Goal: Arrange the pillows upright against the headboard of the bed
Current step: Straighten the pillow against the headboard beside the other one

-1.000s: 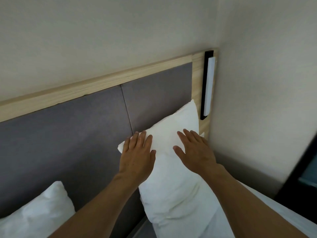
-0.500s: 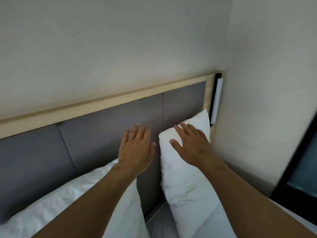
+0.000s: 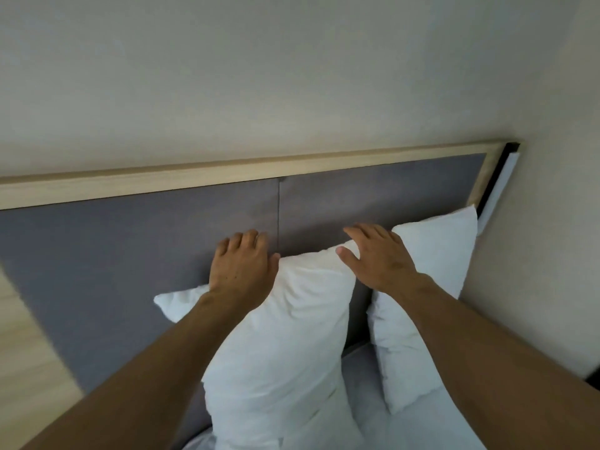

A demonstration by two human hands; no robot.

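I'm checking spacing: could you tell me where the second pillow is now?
Right side of the head view: the second pillow stands against the headboard corner, right of the held pillow.

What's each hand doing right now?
Left hand: fingers curled over the near pillow top edge, holding it.
Right hand: open, palm flat on the same pillow's corner.

Dim, even indoor light; soft shadows, wide-angle bending at edges, slight motion blur lower left
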